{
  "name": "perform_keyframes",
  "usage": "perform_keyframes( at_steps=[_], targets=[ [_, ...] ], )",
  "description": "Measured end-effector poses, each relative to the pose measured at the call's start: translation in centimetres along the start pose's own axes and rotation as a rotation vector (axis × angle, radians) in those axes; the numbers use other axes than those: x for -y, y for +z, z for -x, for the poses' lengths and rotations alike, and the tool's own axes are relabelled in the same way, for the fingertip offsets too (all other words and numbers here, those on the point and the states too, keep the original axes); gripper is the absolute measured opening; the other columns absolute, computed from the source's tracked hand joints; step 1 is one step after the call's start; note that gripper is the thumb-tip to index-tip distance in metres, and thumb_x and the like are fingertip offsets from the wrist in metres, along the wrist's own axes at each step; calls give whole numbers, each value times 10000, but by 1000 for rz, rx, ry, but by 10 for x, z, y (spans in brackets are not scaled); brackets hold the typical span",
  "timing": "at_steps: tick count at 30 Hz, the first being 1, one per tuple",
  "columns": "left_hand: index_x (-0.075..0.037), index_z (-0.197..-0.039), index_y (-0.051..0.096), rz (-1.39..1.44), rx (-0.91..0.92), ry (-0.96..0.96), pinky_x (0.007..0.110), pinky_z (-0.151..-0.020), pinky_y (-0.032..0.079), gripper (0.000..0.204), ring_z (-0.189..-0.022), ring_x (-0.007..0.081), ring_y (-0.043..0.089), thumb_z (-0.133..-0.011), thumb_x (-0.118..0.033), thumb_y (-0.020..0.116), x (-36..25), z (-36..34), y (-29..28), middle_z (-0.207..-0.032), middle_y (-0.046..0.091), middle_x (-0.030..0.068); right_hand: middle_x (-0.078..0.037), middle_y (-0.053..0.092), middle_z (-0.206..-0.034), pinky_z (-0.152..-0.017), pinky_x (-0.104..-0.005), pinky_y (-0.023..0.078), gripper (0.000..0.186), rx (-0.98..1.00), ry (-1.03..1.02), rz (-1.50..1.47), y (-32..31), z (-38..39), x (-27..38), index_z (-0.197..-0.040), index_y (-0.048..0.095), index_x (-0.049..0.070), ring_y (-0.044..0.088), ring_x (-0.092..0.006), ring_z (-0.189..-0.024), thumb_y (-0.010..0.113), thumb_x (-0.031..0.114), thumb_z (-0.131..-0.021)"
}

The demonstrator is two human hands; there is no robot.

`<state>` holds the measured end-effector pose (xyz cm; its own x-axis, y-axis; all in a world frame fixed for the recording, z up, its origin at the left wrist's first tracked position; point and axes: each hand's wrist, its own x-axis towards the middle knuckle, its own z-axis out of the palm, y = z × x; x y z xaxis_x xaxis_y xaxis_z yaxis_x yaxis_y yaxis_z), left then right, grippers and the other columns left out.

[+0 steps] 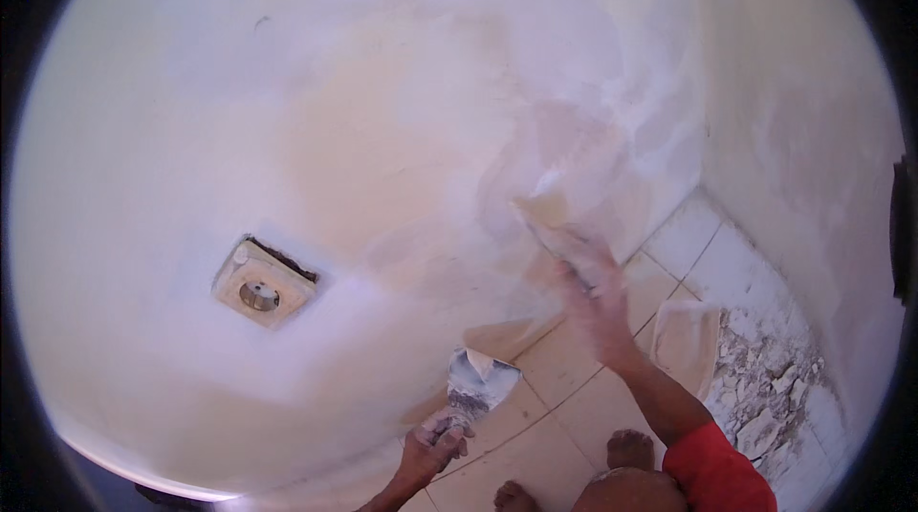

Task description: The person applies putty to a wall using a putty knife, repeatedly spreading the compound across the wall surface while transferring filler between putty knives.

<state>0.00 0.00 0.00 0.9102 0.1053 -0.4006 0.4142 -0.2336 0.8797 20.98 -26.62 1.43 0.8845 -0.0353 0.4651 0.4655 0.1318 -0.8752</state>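
Red sleeve (pixel 722 472) near rubble (pixel 770 383), scraper (pixel 485 380) right of socket (pixel 260 294)

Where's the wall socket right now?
In the head view, the wall socket is left of centre on the wall, above and left of the left hand.

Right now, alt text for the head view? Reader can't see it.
A person's right hand, blurred, holds a flat-bladed tool at a patchy, pale wall, while the left hand holds a broad spatula smeared with whitish material. A power socket sits in the wall at left; broken debris lies on the tiled floor at right.
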Motion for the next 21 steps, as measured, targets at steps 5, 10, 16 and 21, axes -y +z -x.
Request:
perform_keyframes(
  at_steps=[5, 10, 16, 21],
  targets=[
    [16, -1221, 565, -9, -34, 26, 241, -582, 476, 362, -683, 106, 605, -967, -239, 603, -10, -17, -3, -931, 677, 65, -46, 644, -1083, -827, -335, 519, 273, -55, 546, -1045, -34, 25, -13, -1159, 617, 15, 625, -182, -969, 583, 8, -888],
    [21, -1266, 548, 285, 120, 183, 254, -606, 486, 401, -696, 119, 600, -964, -238, 602, -48, 37, 31, -944, 665, 87, -70, 690, -1052, -828, -334, 521, 230, 89, 321, -701, -64, 50, 47, -1108, 647, 1, 654, -166, -931, 623, 28, -880],
    [41, -1222, 565, 180, 104, 151, 295, -638, 507, 378, -695, 146, 616, -949, -218, 603, -59, 52, 23, -907, 674, 102, -100, 685, -1108, -851, -331, 515, 290, 78, -317, 299, -48, 16, 109, -1186, 651, -12, 648, -196, -956, 549, -41, -917],
    [36, -1246, 560, 127, 121, 93, 300, -654, 511, 393, -703, 144, 614, -958, -229, 594, -66, 62, 12, -922, 670, 90, -125, 647, -1194, -890, -344, 494, 471, 131, -824, 742, -14, -71, 184, -1222, 668, 80, 619, -287, -1025, 579, -95, -794]
  ],
)
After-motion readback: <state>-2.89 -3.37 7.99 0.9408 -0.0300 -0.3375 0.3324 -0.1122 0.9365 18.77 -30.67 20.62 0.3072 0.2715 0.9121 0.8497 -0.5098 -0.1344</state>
